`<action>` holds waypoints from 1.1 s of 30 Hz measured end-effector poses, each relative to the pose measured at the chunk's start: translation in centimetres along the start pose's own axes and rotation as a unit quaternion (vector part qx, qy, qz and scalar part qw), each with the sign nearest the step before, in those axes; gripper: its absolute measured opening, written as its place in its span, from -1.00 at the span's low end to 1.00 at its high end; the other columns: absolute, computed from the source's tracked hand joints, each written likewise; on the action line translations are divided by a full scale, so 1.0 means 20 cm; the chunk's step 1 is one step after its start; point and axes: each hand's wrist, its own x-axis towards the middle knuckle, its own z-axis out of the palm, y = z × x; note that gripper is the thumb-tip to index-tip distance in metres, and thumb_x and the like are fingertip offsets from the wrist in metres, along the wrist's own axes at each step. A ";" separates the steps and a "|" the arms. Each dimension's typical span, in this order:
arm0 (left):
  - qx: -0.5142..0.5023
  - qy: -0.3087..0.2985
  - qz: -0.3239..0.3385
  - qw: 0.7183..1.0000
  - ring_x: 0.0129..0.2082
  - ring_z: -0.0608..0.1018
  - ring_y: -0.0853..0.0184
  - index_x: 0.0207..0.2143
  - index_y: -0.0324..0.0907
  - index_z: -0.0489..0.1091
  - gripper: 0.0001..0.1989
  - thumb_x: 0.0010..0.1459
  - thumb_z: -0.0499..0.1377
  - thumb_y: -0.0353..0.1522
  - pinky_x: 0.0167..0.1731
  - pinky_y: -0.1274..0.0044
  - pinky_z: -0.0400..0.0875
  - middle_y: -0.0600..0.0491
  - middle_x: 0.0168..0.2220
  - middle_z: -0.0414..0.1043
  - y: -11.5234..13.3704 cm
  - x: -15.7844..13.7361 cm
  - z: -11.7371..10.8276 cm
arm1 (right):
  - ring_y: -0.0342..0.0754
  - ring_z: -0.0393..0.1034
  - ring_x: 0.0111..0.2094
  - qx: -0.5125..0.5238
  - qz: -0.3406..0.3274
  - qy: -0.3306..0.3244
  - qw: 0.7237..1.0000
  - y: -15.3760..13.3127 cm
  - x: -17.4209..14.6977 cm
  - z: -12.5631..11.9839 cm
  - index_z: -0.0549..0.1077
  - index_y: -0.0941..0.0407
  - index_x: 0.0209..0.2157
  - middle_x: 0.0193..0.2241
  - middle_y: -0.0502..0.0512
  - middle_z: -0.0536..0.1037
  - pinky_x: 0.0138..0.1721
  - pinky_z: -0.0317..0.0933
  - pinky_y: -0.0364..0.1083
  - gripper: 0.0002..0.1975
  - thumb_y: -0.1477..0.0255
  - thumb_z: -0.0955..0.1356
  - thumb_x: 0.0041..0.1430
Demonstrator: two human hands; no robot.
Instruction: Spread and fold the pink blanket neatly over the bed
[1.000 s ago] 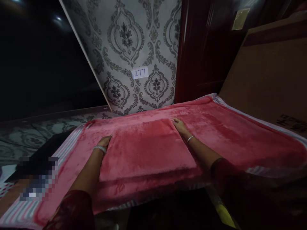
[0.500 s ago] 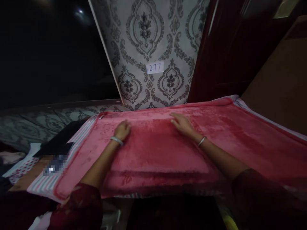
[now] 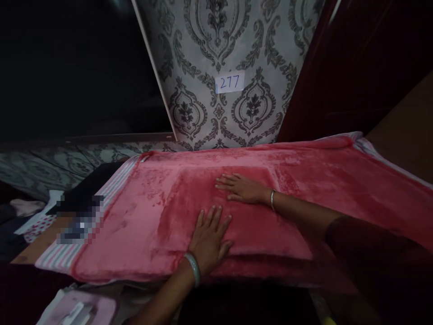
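Observation:
A pink-red plush blanket (image 3: pixel 122 225) is spread over the surface before me, with a striped border along its left edge. On its middle lies a folded red plush piece (image 3: pixel 270 234), roughly rectangular, of the same fabric. My left hand (image 3: pixel 208 241) rests palm down on the near part of this piece, fingers spread, a pale green bangle at the wrist. Farther back, my right hand (image 3: pixel 241 187) presses flat on it with fingers stretched toward the left and a silver bangle on the wrist. Neither hand grips anything.
Behind the blanket stands a patterned wall (image 3: pixel 219 113) with a paper marked 277 (image 3: pixel 230 82). A large dark screen (image 3: pixel 77 72) is at the left. Spotted cloth (image 3: pixel 40 228) lies at the left edge. A pink object (image 3: pixel 91 307) sits below the blanket's near edge.
My left hand has come nearer and to the right, its fingers now spreading flat. My right hand has shifted left and slightly nearer. The view has moved slightly.

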 end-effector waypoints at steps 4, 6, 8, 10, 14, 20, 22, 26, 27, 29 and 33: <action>-0.008 -0.006 0.001 1.000 0.44 0.15 -0.08 0.40 -0.03 0.17 -0.35 0.30 0.15 -0.16 0.35 -0.08 0.04 -0.17 0.45 0.09 0.00 0.00 0.00 | 0.24 -0.01 0.43 -0.005 0.106 0.033 0.994 0.23 0.06 -0.02 0.24 -0.12 0.39 0.42 0.12 0.13 0.39 -0.15 0.32 -0.40 0.05 0.26 0.41; -0.009 -0.007 0.001 1.000 0.43 0.16 -0.09 0.40 -0.04 0.18 -0.34 0.30 0.16 -0.16 0.34 -0.09 0.07 -0.18 0.44 0.11 0.00 0.00 -0.01 | 0.25 0.09 0.39 0.012 0.163 0.046 0.985 0.31 0.07 0.00 0.29 -0.09 0.37 0.38 0.14 0.23 0.38 -0.08 0.30 -0.42 0.06 0.25 0.41; -0.007 -0.003 0.000 1.000 0.43 0.16 -0.08 0.40 -0.03 0.17 -0.34 0.30 0.16 -0.17 0.34 -0.08 0.07 -0.17 0.44 0.12 0.00 0.00 0.00 | 0.23 0.15 0.37 0.035 0.191 0.068 0.979 0.37 0.07 0.01 0.34 -0.04 0.34 0.34 0.15 0.31 0.38 -0.04 0.26 -0.43 0.06 0.26 0.40; -0.007 0.003 0.000 1.000 0.44 0.15 -0.07 0.41 -0.03 0.17 -0.35 0.30 0.16 -0.17 0.34 -0.06 0.06 -0.16 0.44 0.11 -0.01 0.00 0.01 | 0.20 0.18 0.36 0.043 0.192 0.090 0.976 0.39 0.06 0.02 0.37 0.00 0.33 0.32 0.16 0.34 0.38 -0.03 0.22 -0.43 0.07 0.26 0.40; -0.012 0.015 0.001 1.000 0.44 0.14 -0.05 0.40 -0.02 0.19 -0.36 0.30 0.15 -0.16 0.35 -0.04 0.04 -0.16 0.44 0.11 -0.01 0.00 0.02 | 0.19 0.12 0.39 0.011 0.205 0.080 0.975 0.36 0.07 0.00 0.27 0.00 0.39 0.38 0.18 0.24 0.38 -0.07 0.25 -0.40 0.08 0.21 0.44; -0.005 0.030 0.004 1.000 0.43 0.17 -0.03 0.41 -0.01 0.17 -0.36 0.32 0.13 -0.15 0.35 -0.01 0.06 -0.14 0.43 0.13 -0.03 0.01 0.02 | 0.30 -0.12 0.45 -0.008 0.207 0.070 0.976 0.07 0.02 0.01 0.19 -0.08 0.42 0.45 0.17 0.08 0.40 -0.23 0.34 -0.32 -0.02 0.25 0.38; -0.004 0.032 0.006 0.999 0.43 0.18 -0.03 0.41 -0.02 0.17 -0.36 0.32 0.12 -0.14 0.35 -0.01 0.06 -0.15 0.43 0.13 -0.03 0.01 0.02 | 0.31 -0.18 0.47 0.020 0.175 0.056 0.983 -0.09 -0.05 0.05 0.18 -0.06 0.43 0.46 0.18 0.01 0.40 -0.27 0.37 -0.32 0.01 0.26 0.39; -0.018 0.037 0.005 0.999 0.43 0.18 -0.04 0.40 -0.06 0.19 -0.37 0.34 0.10 -0.13 0.36 -0.03 0.03 -0.19 0.44 0.11 -0.04 0.01 0.02 | 0.12 0.00 0.43 0.146 0.071 0.055 0.985 -0.30 -0.19 0.10 0.26 -0.05 0.39 0.41 0.09 0.19 0.42 -0.16 0.23 -0.43 0.21 0.28 0.40; -0.030 0.036 0.003 0.999 0.43 0.17 -0.03 0.39 -0.05 0.20 -0.39 0.34 0.09 -0.13 0.36 -0.03 0.03 -0.18 0.44 0.11 -0.05 0.00 0.01 | 0.09 0.10 0.40 0.184 0.074 0.079 0.977 -0.31 -0.22 0.10 0.27 -0.05 0.38 0.37 0.08 0.26 0.41 -0.08 0.19 -0.43 0.25 0.28 0.39; -0.069 0.032 -0.001 0.997 0.43 0.19 0.03 0.37 -0.04 0.23 -0.44 0.38 0.04 -0.14 0.36 0.01 0.05 -0.16 0.42 0.16 -0.06 0.02 -0.01 | 0.07 0.22 0.33 0.234 0.129 0.171 0.948 -0.28 -0.23 0.06 0.29 -0.02 0.38 0.33 0.07 0.35 0.38 0.02 0.16 -0.41 0.32 0.28 0.34; -0.154 0.033 0.007 0.987 0.42 0.23 0.16 0.40 -0.14 0.18 -0.46 0.44 -0.13 -0.24 0.39 0.13 0.07 -0.16 0.38 0.25 -0.07 0.19 -0.13 | 0.11 0.20 0.35 0.264 0.280 0.382 0.840 -0.12 -0.14 -0.07 0.30 0.12 0.37 0.31 0.12 0.36 0.42 -0.06 0.15 -0.36 0.41 0.25 0.26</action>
